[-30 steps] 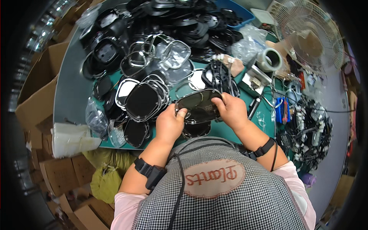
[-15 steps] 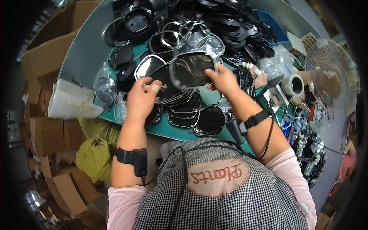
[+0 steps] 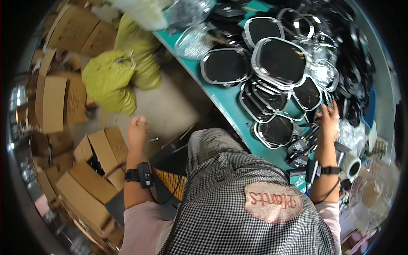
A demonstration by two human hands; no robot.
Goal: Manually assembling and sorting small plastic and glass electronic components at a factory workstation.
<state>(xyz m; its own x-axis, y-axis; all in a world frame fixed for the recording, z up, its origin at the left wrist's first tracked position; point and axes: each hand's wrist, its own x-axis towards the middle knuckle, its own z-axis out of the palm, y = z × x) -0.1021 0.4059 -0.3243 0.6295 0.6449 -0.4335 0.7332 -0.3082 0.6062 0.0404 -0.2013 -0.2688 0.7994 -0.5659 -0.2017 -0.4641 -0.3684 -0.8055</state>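
Observation:
My left hand (image 3: 137, 131) is out over the floor, away from the table, with its fingers curled in. Whether anything small is between them I cannot make out. A small pale object (image 3: 154, 139) shows just beside it, apart from the fingers. My right hand (image 3: 329, 121) is over the right part of the table with fingers apart, holding nothing that I can see. It is near a heap of black plastic parts. Dark rounded panels with pale rims lie in stacks on the table, the largest panel (image 3: 280, 61) on top of others.
The green tabletop (image 3: 231, 104) has a slanting front edge. Yellow-green sacks (image 3: 106, 80) and open cardboard boxes (image 3: 80, 191) stand on the floor to the left. A crumpled clear plastic bag (image 3: 350, 136), a white roll (image 3: 351, 165) and a fan (image 3: 372, 193) are at the right.
My view has turned left toward the floor and boxes. My left hand has moved off the table; my right hand has let go of the dark rimmed panel, and a similar one lies on the stack.

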